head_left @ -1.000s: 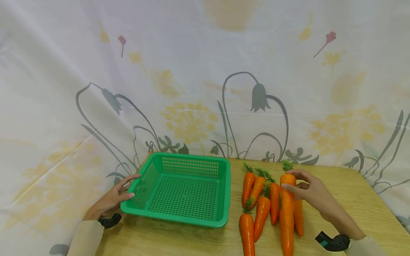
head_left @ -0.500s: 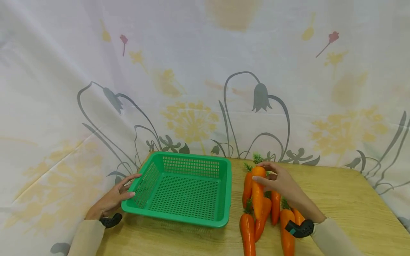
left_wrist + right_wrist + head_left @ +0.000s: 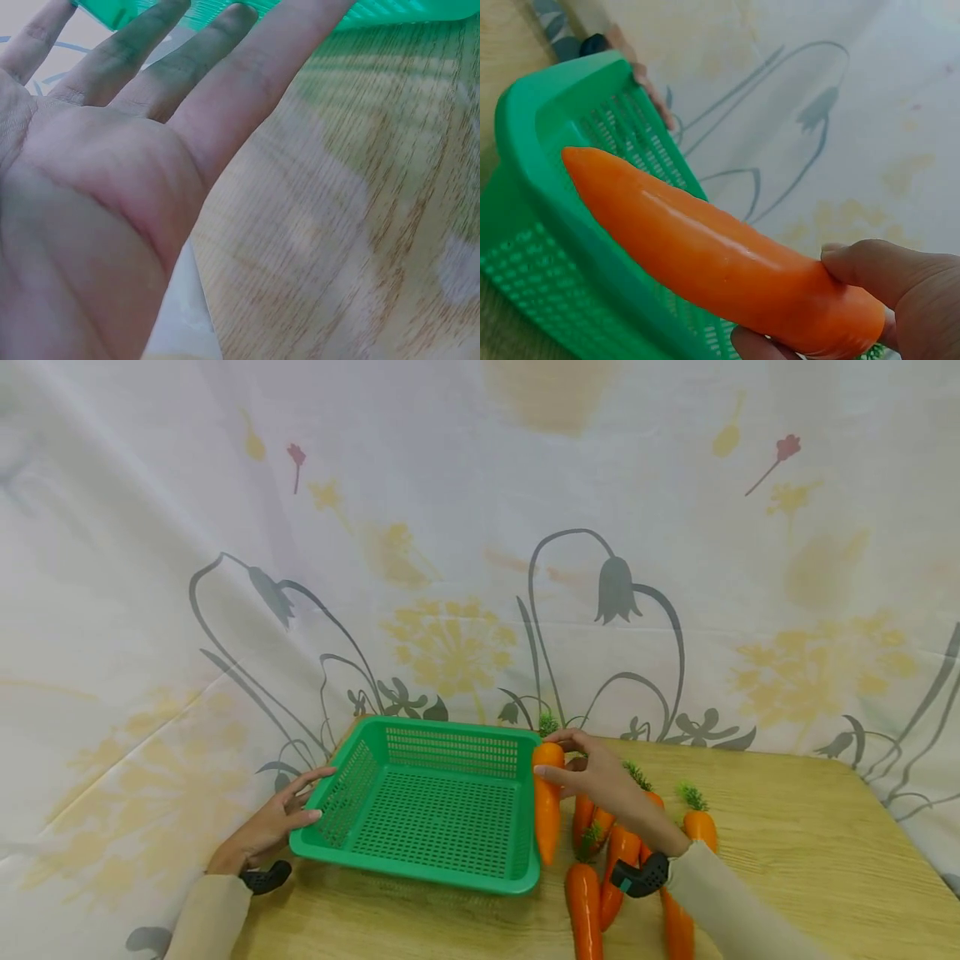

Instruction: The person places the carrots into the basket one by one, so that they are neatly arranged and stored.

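Note:
My right hand point(image 3: 592, 768) pinches the thick top end of an orange carrot point(image 3: 548, 810), thumb on one side and fingers on the other. This carrot overlaps the right rim of a green plastic basket point(image 3: 427, 887) in the head view; in the right wrist view its tapered tip point(image 3: 585, 161) shows over the rim. My left hand point(image 3: 266, 822) rests its thumb and fingertips at the basket's left rim. From the left wrist, its fingers point(image 3: 232, 97) look straight, reaching to the green side. Inside the basket only the bare slotted floor shows.
Several more carrots point(image 3: 583, 902) with green tops lie on the wooden table point(image 3: 787, 827) right of the basket, partly hidden under my right forearm. A flower-printed cloth point(image 3: 450, 527) hangs behind the table.
My right hand has carried the carrot left, from over the far-right carrots, across the others, to the basket's right rim. My left hand and the basket stay in place.

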Available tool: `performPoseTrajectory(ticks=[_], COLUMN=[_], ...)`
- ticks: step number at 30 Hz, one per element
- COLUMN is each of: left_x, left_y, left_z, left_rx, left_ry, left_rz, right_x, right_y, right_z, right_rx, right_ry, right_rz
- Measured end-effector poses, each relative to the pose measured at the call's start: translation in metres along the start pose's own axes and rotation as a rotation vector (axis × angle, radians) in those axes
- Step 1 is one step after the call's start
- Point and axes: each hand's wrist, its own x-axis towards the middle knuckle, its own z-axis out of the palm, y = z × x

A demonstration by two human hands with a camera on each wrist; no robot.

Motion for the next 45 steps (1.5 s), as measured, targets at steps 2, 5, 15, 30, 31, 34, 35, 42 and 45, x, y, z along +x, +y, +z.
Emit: performPoseTrajectory(ticks=[2,5,15,30,31,34,35,42,45], left_x=[0.001,0.001,0.004,0.000,0.000,-0.001,-0.001,-0.001,-0.001], left_y=[0.000,-0.001,-0.006,-0.004,-0.004,-0.004,-0.003,-0.002,-0.002], left_z=[0.000,0.002,0.002,0.003,0.004,0.003,0.003,0.001,0.001], left_rx=[0.011,-0.002,-0.030,-0.068,-0.075,-0.068,-0.064,-0.064,-0.081], left_ry=[0.001,-0.001,-0.011,-0.001,0.003,0.010,0.015,0.013,0.012], left_rz=[0.004,0.002,-0.007,-0.048,-0.056,-0.060,-0.059,-0.067,-0.068], right_x=[0.006,0.017,0.044,0.081,0.084,0.091,0.094,0.108,0.113], right_y=[-0.001,-0.001,0.003,0.007,0.008,0.010,0.011,0.015,0.015], right_z=[0.008,0.020,0.062,0.128,0.132,0.144,0.148,0.173,0.183], right_rx=[0.020,0.024,0.079,0.059,0.063,0.075,0.078,0.108,0.107], right_ry=[-0.017,-0.032,-0.075,-0.111,-0.115,-0.114,-0.110,-0.084,-0.044], right_rz=[-0.006,-0.013,0.026,0.060,0.064,0.077,0.084,0.109,0.098])
